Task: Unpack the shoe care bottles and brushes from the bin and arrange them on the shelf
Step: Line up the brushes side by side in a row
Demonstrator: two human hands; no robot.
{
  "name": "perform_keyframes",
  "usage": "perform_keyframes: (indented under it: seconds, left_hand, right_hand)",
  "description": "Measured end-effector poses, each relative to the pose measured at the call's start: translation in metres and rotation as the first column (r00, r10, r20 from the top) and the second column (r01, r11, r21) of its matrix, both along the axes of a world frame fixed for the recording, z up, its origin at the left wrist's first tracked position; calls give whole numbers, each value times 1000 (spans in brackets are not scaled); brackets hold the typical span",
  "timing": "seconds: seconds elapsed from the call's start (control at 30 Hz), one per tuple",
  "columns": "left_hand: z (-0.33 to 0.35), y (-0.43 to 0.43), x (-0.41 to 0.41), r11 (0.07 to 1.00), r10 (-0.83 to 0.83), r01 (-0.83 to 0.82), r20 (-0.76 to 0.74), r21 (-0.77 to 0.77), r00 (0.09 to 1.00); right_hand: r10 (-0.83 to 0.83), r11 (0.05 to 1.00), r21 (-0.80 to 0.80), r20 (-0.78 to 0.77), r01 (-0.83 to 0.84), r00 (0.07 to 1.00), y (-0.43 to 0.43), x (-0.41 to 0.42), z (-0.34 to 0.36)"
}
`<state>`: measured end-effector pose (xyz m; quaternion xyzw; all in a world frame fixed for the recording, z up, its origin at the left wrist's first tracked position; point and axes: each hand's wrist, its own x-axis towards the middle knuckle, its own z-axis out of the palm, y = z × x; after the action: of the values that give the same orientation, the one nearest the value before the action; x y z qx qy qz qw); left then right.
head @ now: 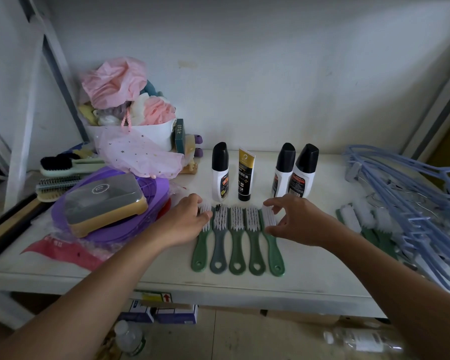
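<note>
Shelf: white board point(309, 268) against a white wall, carrying all the items.
Brush row: five white-bristled brushes point(237, 245) lie side by side near the front edge at mid-shelf, bristles up, handles pointing to the front edge; four are green and the second from the left point(218, 252) is grey.
Bottles: behind the row, toward the back edge, stand a black-capped white bottle point(220, 175), a black-and-gold tube point(246, 178) on its cap, and two more black-capped bottles point(283, 172) touching each other.
Left hand: hand point(185, 224) sits at the head of the leftmost brush point(200, 253), fingers loosely bent, fingertips resting against its bristles, not closed round it.
Right hand: hand point(294, 222) arches over the head of the rightmost brush point(274, 253), fingers spread and curved, thumb low by the neck; whether it touches cannot be told.
Right end of shelf: a heap of blue hangers point(405, 193) lies over more green brushes point(359, 219).
Left end of shelf: a clear-lidded yellow box point(107, 203) on purple plastic, and a white basket point(140, 136) at the back.
</note>
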<state>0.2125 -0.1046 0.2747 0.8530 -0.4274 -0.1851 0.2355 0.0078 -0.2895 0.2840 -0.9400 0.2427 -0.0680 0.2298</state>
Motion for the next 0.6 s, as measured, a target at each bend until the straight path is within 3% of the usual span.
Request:
perform_keyframes:
  seconds: [0.6]
  left_hand:
    - [0,0,2,1000,-8,8,-19,-7,1000]
  right_hand:
    - [5,1000,17,-32,-4,999,2,-1,2]
